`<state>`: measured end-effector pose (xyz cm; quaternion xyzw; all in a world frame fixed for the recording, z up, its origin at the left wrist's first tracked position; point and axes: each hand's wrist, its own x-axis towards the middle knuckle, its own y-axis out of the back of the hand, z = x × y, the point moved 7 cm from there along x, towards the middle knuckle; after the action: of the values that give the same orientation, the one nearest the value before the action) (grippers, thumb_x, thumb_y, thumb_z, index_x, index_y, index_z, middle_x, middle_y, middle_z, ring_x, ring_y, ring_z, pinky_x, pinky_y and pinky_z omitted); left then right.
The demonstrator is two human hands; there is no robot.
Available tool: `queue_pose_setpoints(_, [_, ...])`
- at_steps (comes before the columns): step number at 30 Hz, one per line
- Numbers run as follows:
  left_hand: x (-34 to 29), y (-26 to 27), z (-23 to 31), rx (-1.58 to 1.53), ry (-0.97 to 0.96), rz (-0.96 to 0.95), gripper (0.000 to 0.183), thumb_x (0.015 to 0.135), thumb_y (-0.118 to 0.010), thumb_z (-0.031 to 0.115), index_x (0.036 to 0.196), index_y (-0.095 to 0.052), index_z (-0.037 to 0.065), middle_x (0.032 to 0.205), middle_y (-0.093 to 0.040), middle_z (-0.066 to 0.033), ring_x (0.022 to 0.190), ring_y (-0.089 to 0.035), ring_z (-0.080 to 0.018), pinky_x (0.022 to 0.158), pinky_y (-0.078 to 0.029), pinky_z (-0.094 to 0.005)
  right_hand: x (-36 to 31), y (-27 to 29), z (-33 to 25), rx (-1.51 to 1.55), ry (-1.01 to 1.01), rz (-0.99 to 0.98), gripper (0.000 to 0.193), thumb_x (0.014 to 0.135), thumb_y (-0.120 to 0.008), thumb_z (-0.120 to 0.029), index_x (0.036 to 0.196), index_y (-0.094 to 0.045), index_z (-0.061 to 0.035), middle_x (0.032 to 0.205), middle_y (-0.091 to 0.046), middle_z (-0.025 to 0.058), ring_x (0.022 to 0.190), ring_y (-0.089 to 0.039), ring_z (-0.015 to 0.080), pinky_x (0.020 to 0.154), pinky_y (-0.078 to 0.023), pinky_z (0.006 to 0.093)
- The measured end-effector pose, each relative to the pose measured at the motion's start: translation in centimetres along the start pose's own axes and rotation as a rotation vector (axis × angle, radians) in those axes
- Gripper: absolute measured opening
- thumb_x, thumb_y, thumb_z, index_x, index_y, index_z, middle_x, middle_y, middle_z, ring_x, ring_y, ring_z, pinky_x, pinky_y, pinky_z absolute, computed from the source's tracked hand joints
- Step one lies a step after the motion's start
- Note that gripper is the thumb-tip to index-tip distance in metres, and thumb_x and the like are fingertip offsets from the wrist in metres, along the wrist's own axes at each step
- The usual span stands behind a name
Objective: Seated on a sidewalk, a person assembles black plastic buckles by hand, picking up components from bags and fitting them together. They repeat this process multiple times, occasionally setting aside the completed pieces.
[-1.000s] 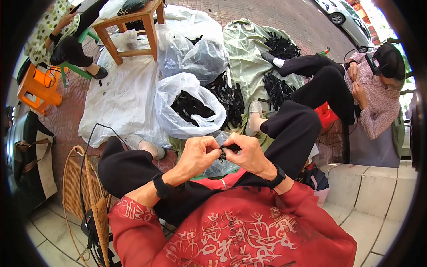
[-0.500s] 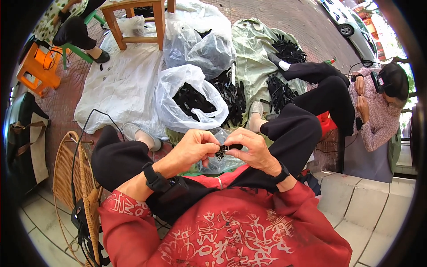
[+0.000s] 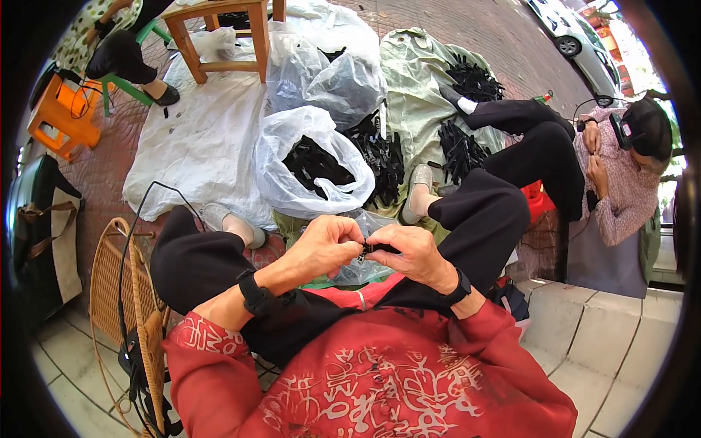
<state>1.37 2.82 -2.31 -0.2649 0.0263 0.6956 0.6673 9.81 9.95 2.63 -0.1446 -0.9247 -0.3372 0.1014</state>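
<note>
Over my lap, my left hand [image 3: 325, 247] and my right hand [image 3: 414, 253] meet fingertip to fingertip. A short black strap [image 3: 385, 248] lies in the right hand's pinch between thumb and fingers. Its end, with small dark and shiny parts, reaches the closed left thumb and index finger. Much of that end is hidden by the fingers. Under the hands, a clear plastic sheet or bag [image 3: 358, 272] lies across my lap. Just beyond stands an open translucent bag [image 3: 272, 150] with many black straps [image 3: 314, 164] inside.
More black straps [image 3: 376, 157] lie beside the bag, with further piles on a green sheet [image 3: 412, 95]. A second full bag [image 3: 328, 91] stands behind, near a wooden stool [image 3: 219, 66]. A wicker chair [image 3: 120, 292] is at left. A co-worker [image 3: 621, 171] sits at right.
My fingertips have drawn closer around the strap's end, and the left fingers have curled in more. Less of the strap's end shows now. The surroundings look the same.
</note>
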Motion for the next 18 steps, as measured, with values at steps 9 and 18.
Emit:
queue_pose_setpoints(9, [-0.2, 0.2, -1.4, -0.372, 0.122, -0.032, 0.007, 0.076, -0.054, 0.002, 0.081, -0.057, -0.001, 0.058, -0.050, -0.0010, 0.044, -0.045, -0.0063, 0.036, -0.041, -0.0200, 0.8, 0.0, 0.2, 0.069, -0.029, -0.106, 0.025, 0.060, -0.072, -0.003, 0.081, -0.058, -0.0020, 0.077, -0.061, 0.0071, 0.068, -0.060, 0.0185, 0.059, -0.048, 0.0244])
queue_pose_setpoints(18, [-0.7, -0.3, -1.7, -0.540, 0.072, -0.172, 0.010, 0.079, -0.055, 0.004, 0.087, -0.058, -0.001, 0.069, -0.056, -0.0033, 0.052, -0.055, -0.0118, 0.045, -0.049, -0.0246, 0.5, 0.5, 0.6, 0.253, -0.207, -0.093, 0.020, 0.061, -0.065, 0.002, 0.080, -0.059, -0.0004, 0.075, -0.061, 0.0073, 0.067, -0.059, 0.0139, 0.061, -0.047, 0.0231])
